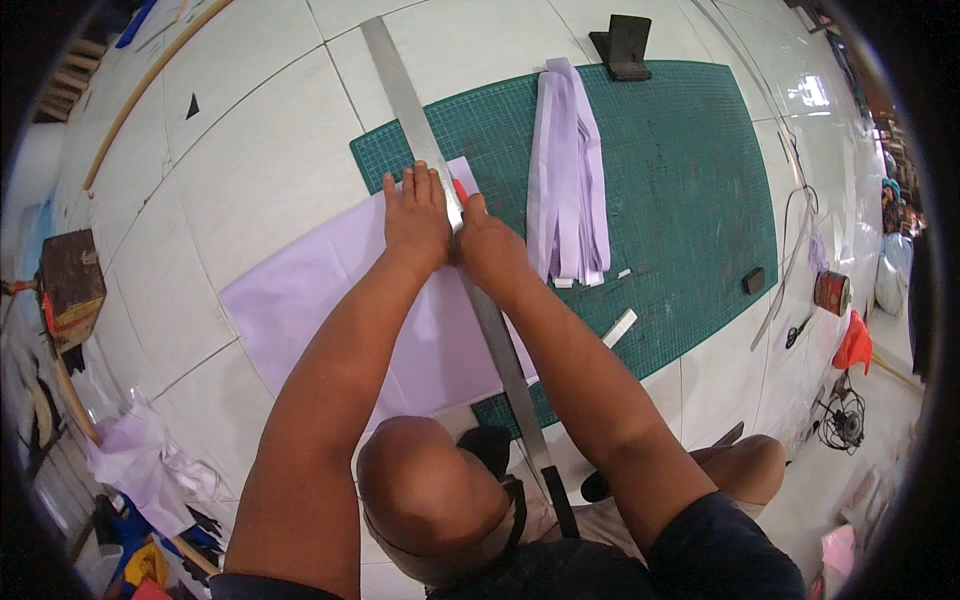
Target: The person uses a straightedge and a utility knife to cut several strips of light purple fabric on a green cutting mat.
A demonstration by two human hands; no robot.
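A long metal ruler (pixel 396 88) lies slantwise across a sheet of lilac fabric (pixel 345 285) and the left part of a green cutting mat (pixel 685 190). My left hand (pixel 416 222) presses flat on the fabric and the ruler's left edge, its fingers stretched forward. Right beside it, my right hand (pixel 490 248) is closed around a red-handled cutter (pixel 460 190) at the ruler's right edge. Its blade is hidden. To the right of my right hand, a stack of long lilac fabric strips (pixel 567 170) rests on the mat.
A black angled metal block (pixel 627 48) stands at the mat's far edge. On the mat's right lies a small dark block (pixel 753 281); a white bar (pixel 619 328) is by my right forearm. Scissors (pixel 797 332) and a tin (pixel 832 292) sit farther right, a brown box (pixel 72 285) at left.
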